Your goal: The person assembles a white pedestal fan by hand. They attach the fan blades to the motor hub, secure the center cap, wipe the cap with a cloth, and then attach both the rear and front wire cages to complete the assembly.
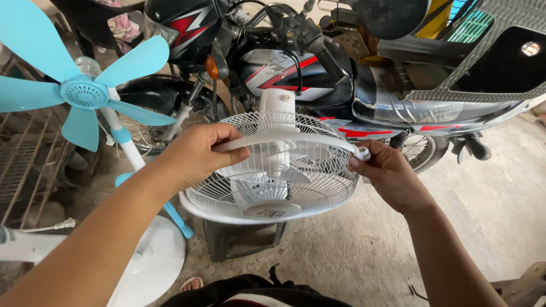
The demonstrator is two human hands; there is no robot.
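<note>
White wire mesh fills the middle of the view: a white fan head (273,176) with its round grille facing up toward the camera, resting on a small dark stool (242,241) on a concrete floor (364,256). A loose white plastic rim band (284,141) arcs over the top of the grille.

The left hand (199,150) comes in from the lower left, forearm stretched diagonally, fingers curled over the band and thumb pressed along it, closed firmly on its left end. The right hand (387,173) comes in from the lower right, wrist bent inward, thumb and fingertips pinched tight on the small clasp end (362,153) of the band at the grille's right edge.

To the left stands a second fan with light blue blades (79,91), no grille, on a white and blue pole above a round white base (153,261). Behind the fans a black motorcycle (318,68) with red and silver markings is parked across the view. A dark garment at the person's lap shows at the bottom edge.
</note>
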